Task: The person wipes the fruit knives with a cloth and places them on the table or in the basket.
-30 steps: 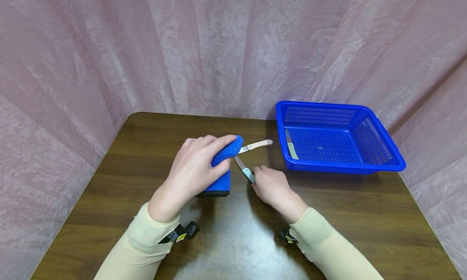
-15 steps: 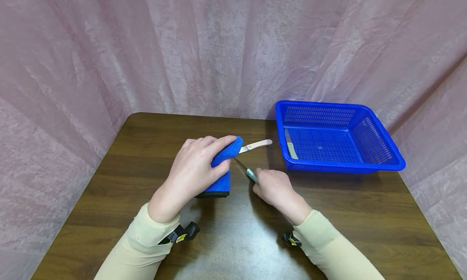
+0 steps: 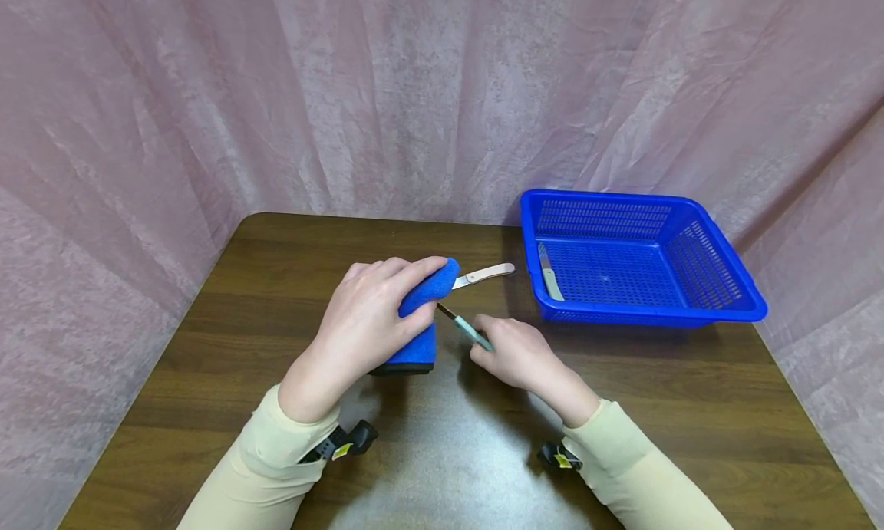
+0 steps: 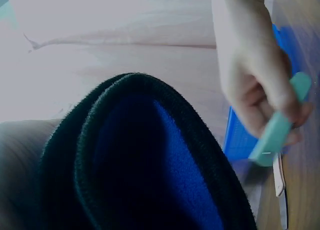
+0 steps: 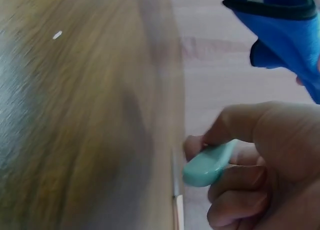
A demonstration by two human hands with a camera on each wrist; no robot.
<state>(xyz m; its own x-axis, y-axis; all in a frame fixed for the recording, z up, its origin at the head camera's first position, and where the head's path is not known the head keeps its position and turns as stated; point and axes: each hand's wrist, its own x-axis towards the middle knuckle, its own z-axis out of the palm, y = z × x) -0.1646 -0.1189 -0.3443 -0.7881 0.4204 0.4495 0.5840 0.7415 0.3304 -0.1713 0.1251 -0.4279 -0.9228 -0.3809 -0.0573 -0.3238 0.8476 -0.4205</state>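
Observation:
My left hand (image 3: 376,304) grips a folded blue cloth (image 3: 417,346) with a dark edge, its fingers and thumb bent round the upper fold. The cloth fills much of the left wrist view, its layers hanging loose. In my right hand (image 3: 511,350) is a small knife (image 3: 473,333) with a mint-green handle, pinched between thumb and fingers. Its blade points toward the cloth; whether the tip touches it I cannot tell. Behind the cloth a second knife (image 3: 490,273) with a pale handle lies on the table, its blade partly hidden by the cloth.
A blue plastic basket (image 3: 649,314) stands at the back right of the brown wooden table (image 3: 276,284). Against the basket's left wall lies a knife (image 3: 551,281) with a pale green handle. Pink curtains (image 3: 414,93) hang behind the table.
My right hand has turned and drawn slightly toward the right, so the green-handled knife has rolled and its blade looks narrow and dark. The left hand and cloth stay nearly still.

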